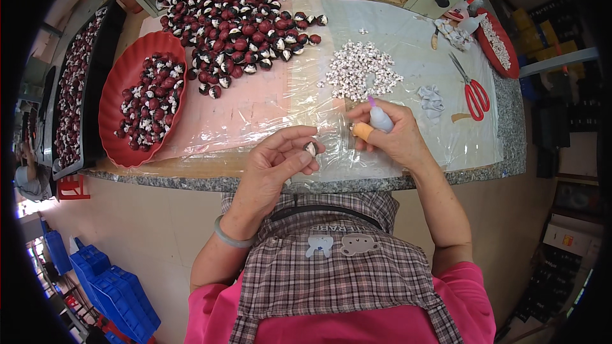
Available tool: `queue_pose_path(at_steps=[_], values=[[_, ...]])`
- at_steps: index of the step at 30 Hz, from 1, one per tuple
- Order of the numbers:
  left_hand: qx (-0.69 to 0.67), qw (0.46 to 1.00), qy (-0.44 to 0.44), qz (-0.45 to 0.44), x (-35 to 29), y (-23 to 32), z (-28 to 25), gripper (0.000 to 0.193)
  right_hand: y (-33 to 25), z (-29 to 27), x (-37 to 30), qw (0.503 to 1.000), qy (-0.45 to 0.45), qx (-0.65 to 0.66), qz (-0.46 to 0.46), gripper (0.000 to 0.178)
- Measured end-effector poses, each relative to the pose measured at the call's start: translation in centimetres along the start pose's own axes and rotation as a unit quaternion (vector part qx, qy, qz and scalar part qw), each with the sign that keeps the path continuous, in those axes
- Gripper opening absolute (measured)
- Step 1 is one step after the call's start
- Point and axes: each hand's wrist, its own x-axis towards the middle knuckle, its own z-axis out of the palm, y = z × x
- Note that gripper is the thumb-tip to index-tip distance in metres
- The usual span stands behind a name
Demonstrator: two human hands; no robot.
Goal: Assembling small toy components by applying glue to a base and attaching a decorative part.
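In my left hand, near the table's front edge, a small black-and-white ball-shaped piece is pinched between thumb and fingers. My right hand is wrapped round a whitish squeeze bottle whose purple tip points away from me. An orange finger cover sits on one finger of that hand. Just beyond the bottle tip lies a loose pile of tiny white pieces with dark specks. A large heap of dark red, black and white balls spreads over the far left of the plastic-covered table.
A red scalloped tray at left holds balls with white pieces on them. Beside it stands a long black tray. Red-handled scissors, a crumpled white scrap and a red dish of white pieces lie at right.
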Motion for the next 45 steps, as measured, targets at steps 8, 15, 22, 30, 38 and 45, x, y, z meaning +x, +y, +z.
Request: queue_pose_path(at_steps=[8,15,22,30,38,45], values=[[0.044,0.999,-0.009,0.019,0.4,-0.9,0.5,0.027,0.9,1.9,-2.2,0.987,-0.009,0.156,-0.044,0.012],[0.087,0.995,0.017,0.036,0.2,-1.3,1.0,0.027,0.7,3.3,-3.2,0.99,0.018,0.138,-0.023,0.012],[0.108,0.993,0.016,0.05,0.1,-1.6,1.4,0.027,0.9,4.2,-3.6,0.991,0.04,0.123,-0.03,0.011],[0.155,0.983,0.014,0.096,0.2,-2.2,1.4,0.026,1.5,5.0,-3.9,0.99,0.075,0.111,-0.045,0.009],[0.3,0.928,0.059,0.213,0.1,-2.3,2.1,0.024,2.8,6.3,-4.6,0.981,0.148,0.001,-0.123,0.007],[0.257,0.951,0.024,0.171,0.6,-1.7,2.0,0.023,2.8,5.2,-4.2,0.984,0.106,-0.004,-0.146,0.015]])
